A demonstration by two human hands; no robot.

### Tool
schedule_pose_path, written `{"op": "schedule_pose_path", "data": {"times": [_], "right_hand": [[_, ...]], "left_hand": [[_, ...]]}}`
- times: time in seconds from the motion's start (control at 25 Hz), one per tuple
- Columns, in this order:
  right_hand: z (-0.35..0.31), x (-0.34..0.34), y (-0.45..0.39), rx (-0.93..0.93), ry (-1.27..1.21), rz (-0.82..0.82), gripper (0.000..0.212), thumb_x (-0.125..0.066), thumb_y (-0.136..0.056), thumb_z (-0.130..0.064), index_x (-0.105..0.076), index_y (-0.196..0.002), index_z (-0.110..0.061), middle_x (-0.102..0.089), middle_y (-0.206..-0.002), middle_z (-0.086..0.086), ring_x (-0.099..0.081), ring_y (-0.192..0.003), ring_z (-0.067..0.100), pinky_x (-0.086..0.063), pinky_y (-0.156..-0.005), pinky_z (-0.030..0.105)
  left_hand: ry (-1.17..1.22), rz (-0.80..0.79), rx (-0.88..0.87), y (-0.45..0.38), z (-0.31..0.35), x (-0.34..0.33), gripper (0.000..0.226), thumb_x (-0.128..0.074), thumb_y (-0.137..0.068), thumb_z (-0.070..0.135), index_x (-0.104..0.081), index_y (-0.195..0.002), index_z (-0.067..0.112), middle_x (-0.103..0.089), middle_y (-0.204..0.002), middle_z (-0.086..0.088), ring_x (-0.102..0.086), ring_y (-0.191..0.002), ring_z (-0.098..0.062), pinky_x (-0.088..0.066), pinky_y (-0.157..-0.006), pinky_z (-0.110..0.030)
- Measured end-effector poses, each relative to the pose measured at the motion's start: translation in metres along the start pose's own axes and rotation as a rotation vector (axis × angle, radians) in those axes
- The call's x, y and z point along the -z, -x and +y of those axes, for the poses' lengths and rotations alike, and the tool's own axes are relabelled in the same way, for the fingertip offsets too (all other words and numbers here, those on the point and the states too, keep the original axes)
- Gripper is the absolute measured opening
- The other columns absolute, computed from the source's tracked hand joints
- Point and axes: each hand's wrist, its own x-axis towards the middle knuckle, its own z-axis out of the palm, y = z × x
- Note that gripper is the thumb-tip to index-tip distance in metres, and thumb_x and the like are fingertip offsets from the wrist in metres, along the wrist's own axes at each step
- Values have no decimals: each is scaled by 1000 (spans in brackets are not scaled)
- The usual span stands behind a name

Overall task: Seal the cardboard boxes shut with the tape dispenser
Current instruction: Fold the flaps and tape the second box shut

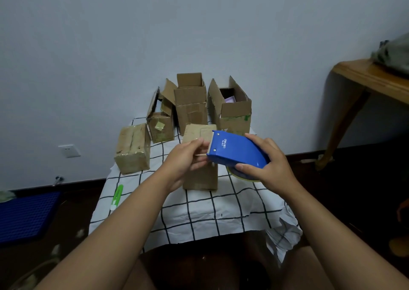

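White "deli" logo on blue tape dispenser (238, 151) top, near serrated blade; smaller line beneath reads "No.801", barely legible.

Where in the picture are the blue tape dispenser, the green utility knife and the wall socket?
blue tape dispenser (238, 151): head view, on its blue top cover.
green utility knife (117, 195): head view, on its green handle.
wall socket (69, 150): head view, on its white faceplate.

Bare checked white tablecloth (199, 214) lies open in front; three open brown cardboard boxes (191, 103) wall the rear.
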Motion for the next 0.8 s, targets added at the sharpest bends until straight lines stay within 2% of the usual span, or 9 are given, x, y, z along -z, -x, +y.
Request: {"op": "schedule_pose_path", "data": {"times": [0.12,0.24,0.32,0.44,0.56,0.68,0.8], "right_hand": [[1,-5,2,4,-30,-17,70,-77,-68,-56,-43,-129,-55,-47,-118,-20,-51,-109,-3,-46,-85,13],[0,-7,3,9,-41,-18,67,-77,-70,-53,-42,-127,-59,-47,-118,-25,-51,-110,-3,-46,-86,16],[-2,-7,4,7,-47,-17,67,-76,-69,-52,-42,-127,-59,-46,-118,-24,-50,-110,-4,-46,-84,13],[-3,-5,4,11,-35,-27,69,-76,-69,-52,-44,-130,-53,-47,-117,-23,-50,-109,-5,-46,-81,8],[-3,-4,3,12,-4,-55,72,-76,-69,-53,-44,-133,-49,-46,-116,-24,-50,-108,-5,-45,-82,8],[-2,-1,-1,28,86,-109,72,-76,-67,-57,-44,-131,-55,-48,-114,-19,-52,-107,1,-44,-86,16],[-6,5,-10,34,151,-153,75,-75,-63,-66,-46,-131,-55,-49,-109,-16,-52,-105,3,-43,-85,19]], "left_hand": [[28,-14,154,-1,-6,7,36,-55,-96,43,-63,-116,14,-73,-107,-9,-70,-99,-21,-55,-86,-33],[150,-144,228,3,-6,12,29,-63,-93,23,-61,-120,11,-73,-104,-14,-71,-90,-20,-58,-77,-28],[186,-173,211,6,-3,16,24,-60,-93,6,-63,-116,5,-72,-94,-12,-67,-76,-14,-56,-66,-20],[180,-151,204,9,1,21,13,-58,-93,2,-65,-103,4,-69,-77,-8,-62,-64,-10,-54,-58,-17],[69,-85,164,9,3,24,5,-59,-94,7,-63,-91,7,-68,-67,-5,-62,-59,-10,-53,-55,-19],[-151,14,51,7,6,24,13,-62,-94,10,-57,-81,10,-68,-62,-2,-61,-53,-8,-48,-50,-19],[-246,76,-8,7,9,25,16,-63,-94,10,-56,-79,12,-69,-65,-4,-58,-51,-7,-46,-49,-19]]}}
